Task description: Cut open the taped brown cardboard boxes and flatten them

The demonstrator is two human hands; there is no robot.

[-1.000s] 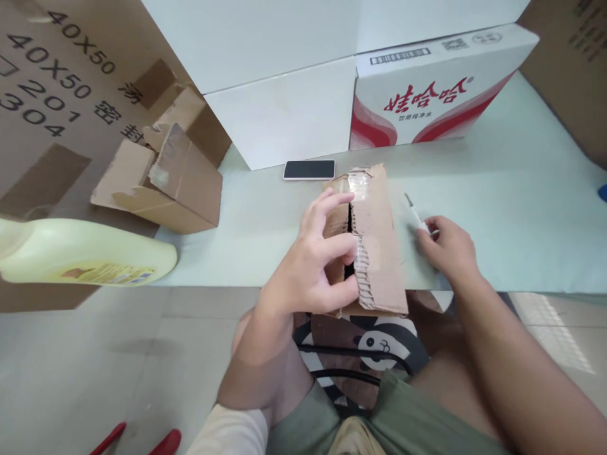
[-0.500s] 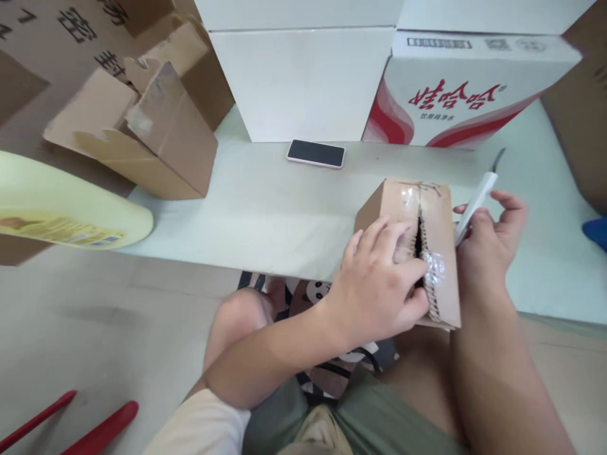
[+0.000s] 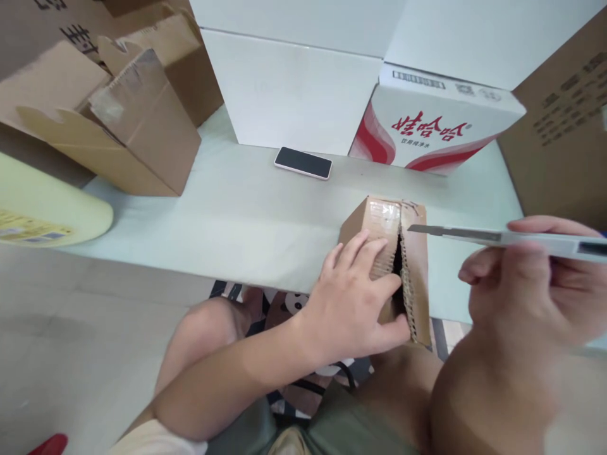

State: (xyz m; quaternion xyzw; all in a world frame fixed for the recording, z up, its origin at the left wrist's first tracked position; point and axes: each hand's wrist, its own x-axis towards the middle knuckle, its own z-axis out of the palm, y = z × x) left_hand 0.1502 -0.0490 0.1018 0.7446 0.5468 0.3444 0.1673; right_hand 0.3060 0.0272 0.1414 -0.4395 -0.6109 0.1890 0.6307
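Observation:
A small cardboard box (image 3: 420, 253) stands at the table's front edge, its taped top split along a dark gap with ragged corrugated edges. Across its left flap lies my left hand (image 3: 355, 291), gripping the box, with thumb and finger at the gap. To the right, my right hand (image 3: 526, 284) is closed around a white utility knife (image 3: 545, 242). The knife's blade is out and points left; its tip appears over the upper part of the box's right flap. Whether it touches the cardboard I cannot tell.
A phone (image 3: 303, 163) lies on the table (image 3: 237, 221). White cartons (image 3: 294, 88) and a red-and-white carton (image 3: 427, 133) stand behind it. At left are an opened brown box (image 3: 147, 139) and a pale yellow bottle (image 3: 52, 202). A large brown carton (image 3: 564, 139) borders the right.
My right hand has come away from the box's right side and turned the knife, so its blade now points left over the box. My left hand stays on the box. The view has shifted.

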